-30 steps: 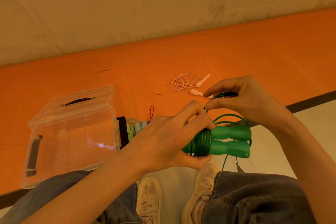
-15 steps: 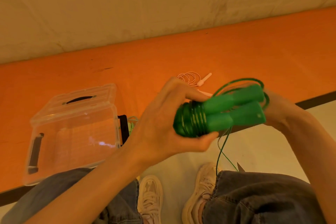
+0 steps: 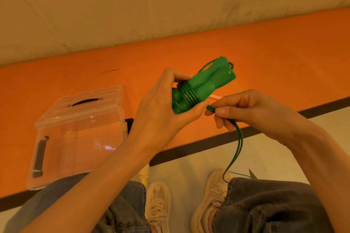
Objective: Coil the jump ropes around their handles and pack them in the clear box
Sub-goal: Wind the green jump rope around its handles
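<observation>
My left hand (image 3: 161,111) grips the two green jump rope handles (image 3: 208,81) held side by side and tilted up to the right, with several turns of green rope (image 3: 186,96) wound round their lower part. My right hand (image 3: 246,109) pinches the loose green rope just right of the coil; the slack (image 3: 236,149) hangs down to my right knee. The clear box (image 3: 75,134) stands on the orange surface at the left, with its lid raised behind it. The pink rope is almost hidden behind my hands; only a white handle tip (image 3: 216,97) shows.
The orange bench (image 3: 265,53) runs along a pale wall. A black object (image 3: 129,124) lies just right of the box. Below the bench edge are the pale floor, my jeans and my light sneakers (image 3: 159,200).
The handles have tilted further up and left. My right hand came out from behind them and now pinches the rope below right of the coil, pulling it taut.
</observation>
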Available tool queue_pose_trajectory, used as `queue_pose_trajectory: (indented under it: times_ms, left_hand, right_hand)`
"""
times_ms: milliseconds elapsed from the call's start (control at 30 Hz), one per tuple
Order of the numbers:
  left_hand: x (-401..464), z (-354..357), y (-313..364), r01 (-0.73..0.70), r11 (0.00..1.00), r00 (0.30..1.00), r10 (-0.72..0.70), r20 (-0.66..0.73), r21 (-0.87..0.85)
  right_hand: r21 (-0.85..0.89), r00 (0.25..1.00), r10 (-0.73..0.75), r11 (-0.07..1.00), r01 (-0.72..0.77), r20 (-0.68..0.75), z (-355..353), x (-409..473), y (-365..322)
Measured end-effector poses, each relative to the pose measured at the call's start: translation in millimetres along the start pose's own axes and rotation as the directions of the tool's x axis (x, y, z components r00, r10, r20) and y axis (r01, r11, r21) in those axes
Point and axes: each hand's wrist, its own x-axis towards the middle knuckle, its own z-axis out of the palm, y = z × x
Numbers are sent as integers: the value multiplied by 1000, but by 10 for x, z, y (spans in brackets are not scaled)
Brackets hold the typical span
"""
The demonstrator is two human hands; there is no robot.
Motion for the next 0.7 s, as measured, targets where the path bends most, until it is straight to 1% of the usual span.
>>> queue_pose_trajectory:
  times_ms: [67,133,233,300,400,467,600,700]
  left_hand:
    - [13,1,-17,-25,990,999,22,24,142]
    - [15,13,-31,-54,957,998,43,45,287]
    - [12,49,-50,-131,899,991,119,55,418]
    - [28,67,-79,-185,849,982,173,71,495]
    - [26,94,-129,-249,736,967,225,119,630]
    - [2,120,-126,-226,708,972,213,102,669]
    - [-10,132,-105,-144,740,989,123,79,657]
    - [20,76,-150,-144,783,989,98,109,605]
  right_hand:
    - [18,1000,18,1000,-17,-15,21,-1,15]
    - [37,999,42,998,-40,-34,55,2,5]
    - [59,996,51,997,-47,-68,114,5,-35]
    - [53,996,52,997,-48,-78,150,13,-52]
    - [44,995,60,997,-57,-85,191,24,-64]
    - [43,994,63,997,-59,-88,207,31,-69]
    - [23,995,70,997,-69,-72,220,32,-73]
    - [16,995,84,996,-83,-49,227,8,-103]
